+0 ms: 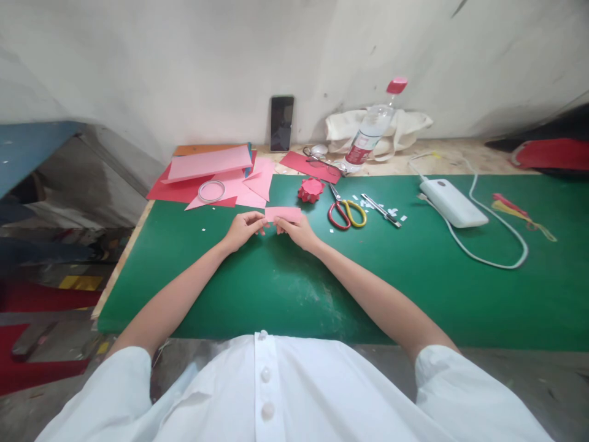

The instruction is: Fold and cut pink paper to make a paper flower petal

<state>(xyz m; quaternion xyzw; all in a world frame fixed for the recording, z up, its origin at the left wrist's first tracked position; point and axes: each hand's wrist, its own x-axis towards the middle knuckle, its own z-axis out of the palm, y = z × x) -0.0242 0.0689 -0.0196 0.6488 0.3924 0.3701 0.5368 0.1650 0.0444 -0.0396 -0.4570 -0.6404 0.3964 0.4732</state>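
A small pink strip of paper (284, 213) is held up between my two hands, just above the green table mat (221, 294). My left hand (245, 231) pinches its left end with thumb and fingers. From the right, my right hand (295, 231) grips the strip's lower edge, with the thumb in front. Close beyond the hands sits a folded red paper ornament (311, 190). Scissors (346, 212) with one red and one yellow handle lie to the right of it, followed by a utility knife (381, 210) among white paper scraps.
Pink and red paper sheets (207, 164) are piled at the back left, with a roll of tape (211, 191) on top. A phone (281, 123) leans on the wall. Eyeglasses (324, 164), a plastic bottle (368, 138), a white power bank (454, 202) with its cable, and tassels (522, 215) stand rightward.
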